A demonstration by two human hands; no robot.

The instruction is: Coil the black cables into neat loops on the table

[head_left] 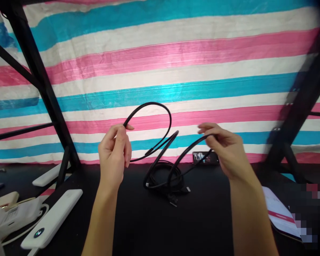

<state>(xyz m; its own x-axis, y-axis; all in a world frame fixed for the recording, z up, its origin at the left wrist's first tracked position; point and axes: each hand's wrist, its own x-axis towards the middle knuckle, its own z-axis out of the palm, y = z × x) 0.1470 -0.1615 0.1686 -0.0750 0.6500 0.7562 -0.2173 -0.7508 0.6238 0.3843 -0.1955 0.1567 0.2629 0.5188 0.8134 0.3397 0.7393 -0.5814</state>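
Two bare hands hold a black cable (152,103) above a black desk (149,231), against a striped sheet (176,64) in pink, blue and white. The left hand (114,149) pinches the cable between thumb and forefinger, its other fingers curled in; a tall loop arches up from the grip, and another strand leaves low beside those curled fingers. The right hand (224,147) pinches a second stretch between thumb and fingers, its fingertips slightly blurred. Between the hands the cable bends and crosses itself, dropping to a loose coil on the desk, where a plug (172,200) with metal prongs and a small connector (188,190) lie near each other. Whether it is all one cable, I cannot tell.

Behind the coil, a phone (202,158) lies at the desk's far edge, near the right hand. On the left, a white power bank (53,218) shows a lit display.

To handle the cable well, the pinch should probably be light enough for it to turn, so twists can run out. Opening the crossing by hand seems safer than pulling the ends apart, which could tighten it, and the plug's prongs might snag a loop.
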